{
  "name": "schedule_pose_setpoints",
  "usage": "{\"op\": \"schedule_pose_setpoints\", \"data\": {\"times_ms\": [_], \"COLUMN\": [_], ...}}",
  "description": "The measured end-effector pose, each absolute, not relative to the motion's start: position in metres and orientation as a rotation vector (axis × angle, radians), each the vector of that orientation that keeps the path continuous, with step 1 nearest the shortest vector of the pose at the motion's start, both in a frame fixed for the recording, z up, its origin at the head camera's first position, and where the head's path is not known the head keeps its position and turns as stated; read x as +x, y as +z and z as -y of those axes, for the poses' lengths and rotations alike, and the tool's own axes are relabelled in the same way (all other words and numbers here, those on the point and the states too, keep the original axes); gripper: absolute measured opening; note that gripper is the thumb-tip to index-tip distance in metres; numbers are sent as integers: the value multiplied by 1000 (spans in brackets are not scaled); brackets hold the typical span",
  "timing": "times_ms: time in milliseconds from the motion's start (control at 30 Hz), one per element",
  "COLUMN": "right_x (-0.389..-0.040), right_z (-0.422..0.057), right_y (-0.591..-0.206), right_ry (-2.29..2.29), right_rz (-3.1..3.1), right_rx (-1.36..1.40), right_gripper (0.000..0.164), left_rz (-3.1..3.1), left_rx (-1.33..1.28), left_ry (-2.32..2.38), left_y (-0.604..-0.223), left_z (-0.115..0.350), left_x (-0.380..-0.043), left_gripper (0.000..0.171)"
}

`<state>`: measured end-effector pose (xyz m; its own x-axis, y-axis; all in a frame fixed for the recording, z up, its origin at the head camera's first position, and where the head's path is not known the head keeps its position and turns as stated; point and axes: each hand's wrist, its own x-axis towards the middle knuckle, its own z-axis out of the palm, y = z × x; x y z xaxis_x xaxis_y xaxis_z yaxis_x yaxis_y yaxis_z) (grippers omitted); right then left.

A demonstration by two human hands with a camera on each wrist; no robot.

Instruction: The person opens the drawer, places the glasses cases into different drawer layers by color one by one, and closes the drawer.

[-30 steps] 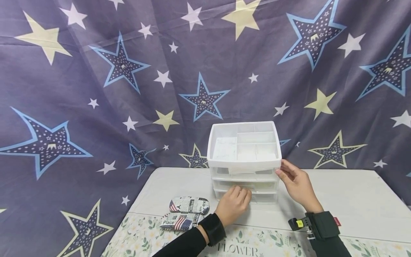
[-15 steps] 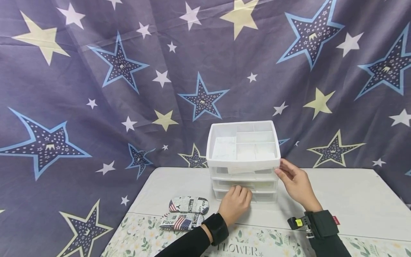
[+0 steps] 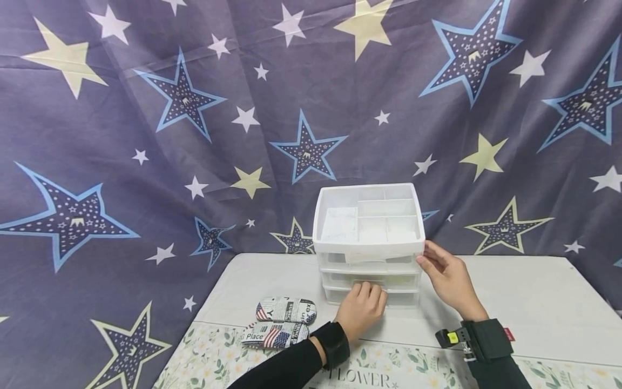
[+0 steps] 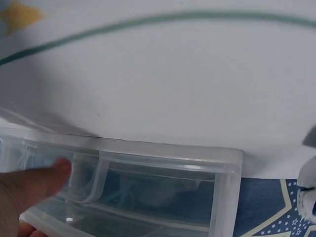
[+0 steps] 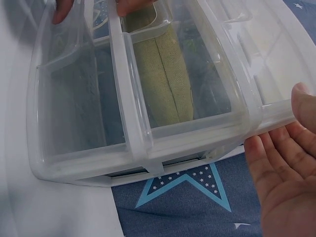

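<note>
A white drawer unit (image 3: 369,248) with clear drawers and a divided top tray stands on the table. At its front, my left hand (image 3: 362,310) has its fingers curled at the rim between the middle and bottom drawers. In the left wrist view, the thumb (image 4: 47,180) lies before the front of the bottom drawer (image 4: 158,182). My right hand (image 3: 452,281) holds the unit's right front corner, thumb in front and fingers along the side. Through the middle drawer (image 5: 185,128), the right wrist view shows a khaki fabric-like item (image 5: 163,74). All drawers look pushed in.
Two newsprint-patterned fabric items (image 3: 285,310) with flag prints lie left of the unit, near my left forearm. A floral mat (image 3: 218,351) covers the table's front. Behind the table (image 3: 510,302) hangs a star-printed curtain (image 3: 311,81).
My left hand has slid slightly to the right along the drawer fronts. My right hand keeps its place at the corner, and the drawer unit has stayed put.
</note>
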<state>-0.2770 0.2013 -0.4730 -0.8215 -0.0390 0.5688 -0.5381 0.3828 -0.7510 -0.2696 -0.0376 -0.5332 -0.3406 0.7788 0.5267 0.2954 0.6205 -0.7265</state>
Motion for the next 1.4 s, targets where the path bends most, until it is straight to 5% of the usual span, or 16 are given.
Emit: {"op": "schedule_pose_setpoints", "data": {"times_ms": [400,933,1200,1400], "right_x": [-277,-277,-278,-276], "right_z": [-200,-203,-203,-201], "right_y": [-472,-474,-475,-472], "right_ry": [1452,1427,1429,1441], "right_rz": [2167,2186,2182,2175], "right_rx": [509,488,501,500], "right_gripper": [50,50,50,50], "left_rz": [1925,1920,1888,1905], "left_rx": [-832,-881,-907,-902], "left_ry": [690,708,700,702], "left_y": [-533,-532,-511,-508], "left_z": [36,37,40,42], "left_x": [-265,-261,-246,-244], "left_gripper": [38,52,32,38]}}
